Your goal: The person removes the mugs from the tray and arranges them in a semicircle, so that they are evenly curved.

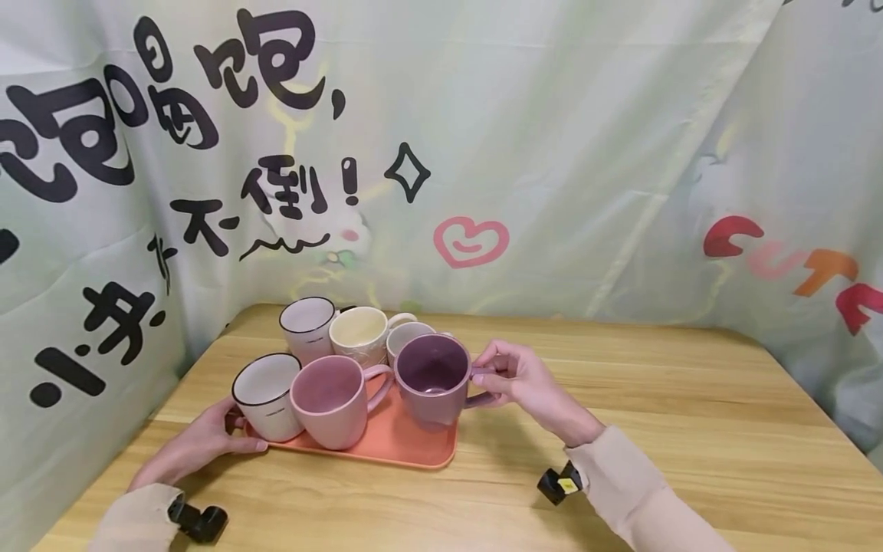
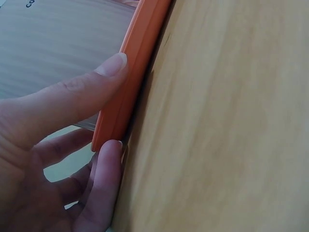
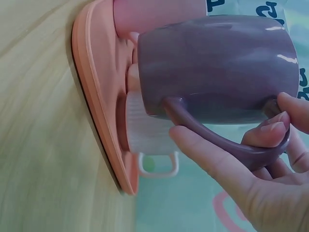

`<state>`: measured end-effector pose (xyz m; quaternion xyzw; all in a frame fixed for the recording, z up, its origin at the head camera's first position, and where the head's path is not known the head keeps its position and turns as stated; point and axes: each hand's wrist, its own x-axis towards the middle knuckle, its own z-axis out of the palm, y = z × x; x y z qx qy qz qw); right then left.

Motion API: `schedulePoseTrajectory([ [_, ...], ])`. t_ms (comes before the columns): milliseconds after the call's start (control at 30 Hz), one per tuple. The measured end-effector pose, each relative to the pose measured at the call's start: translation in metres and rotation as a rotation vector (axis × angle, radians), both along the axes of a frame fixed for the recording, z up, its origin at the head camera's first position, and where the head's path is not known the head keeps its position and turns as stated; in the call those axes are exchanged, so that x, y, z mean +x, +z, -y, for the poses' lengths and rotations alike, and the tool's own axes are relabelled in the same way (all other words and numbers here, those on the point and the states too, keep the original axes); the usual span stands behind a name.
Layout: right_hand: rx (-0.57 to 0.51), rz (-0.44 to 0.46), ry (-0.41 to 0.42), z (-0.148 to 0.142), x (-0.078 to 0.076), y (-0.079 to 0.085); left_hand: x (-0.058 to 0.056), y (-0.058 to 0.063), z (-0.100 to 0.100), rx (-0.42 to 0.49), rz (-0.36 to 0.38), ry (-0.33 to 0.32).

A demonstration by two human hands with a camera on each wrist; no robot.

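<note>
My right hand (image 1: 527, 383) grips the handle of a glossy purple mug (image 3: 217, 72). The mug is held upright over the right end of an orange tray (image 1: 407, 445), and the right wrist view shows a gap between its base and the tray. With thumb and fingers, my left hand (image 1: 200, 441) pinches the tray's near left corner, seen up close as an orange rim (image 2: 128, 82) in the left wrist view. Beside that hand stands a white mug with a black rim (image 1: 265, 399). A pink mug (image 1: 331, 406) stands between it and the purple one.
Along the tray's back row are another black-rimmed white mug (image 1: 306, 326), a cream mug (image 1: 359, 337) and a small white mug (image 3: 149, 125), partly hidden by the purple one in the head view. The wooden table (image 1: 662, 429) extends right. A printed curtain (image 1: 566, 153) hangs behind.
</note>
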<state>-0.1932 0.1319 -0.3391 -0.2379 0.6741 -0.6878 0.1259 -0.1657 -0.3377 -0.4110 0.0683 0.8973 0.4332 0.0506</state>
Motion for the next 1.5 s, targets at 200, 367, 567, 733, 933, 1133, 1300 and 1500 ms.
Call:
schedulePoseTrajectory([
  [200,-0.019,-0.011,-0.001,-0.014,0.005,0.004,-0.001,0.001,-0.001,-0.003,-0.001,-0.012],
  [367,-0.004,-0.004,-0.02,-0.023,0.006,0.003,-0.002,0.001,-0.001,-0.016,0.003,-0.006],
  [567,0.015,-0.003,-0.018,-0.033,0.008,0.0,-0.001,0.002,-0.001,-0.018,0.012,0.005],
  [733,0.034,-0.007,-0.028,-0.042,0.011,-0.001,-0.002,0.004,-0.002,-0.013,0.011,0.006],
  [933,0.093,-0.026,-0.03,-0.055,0.012,-0.005,-0.002,0.001,-0.003,-0.022,0.0,0.001],
  [1133,0.11,-0.007,0.021,-0.067,0.01,-0.014,0.0,0.0,-0.002,-0.027,0.0,0.016],
  [1300,0.123,0.019,0.061,-0.079,0.002,-0.016,0.0,0.0,-0.001,-0.016,0.008,0.016],
  [1500,0.156,0.035,0.124,-0.092,-0.007,-0.011,0.0,0.001,-0.002,-0.014,0.018,0.015],
])
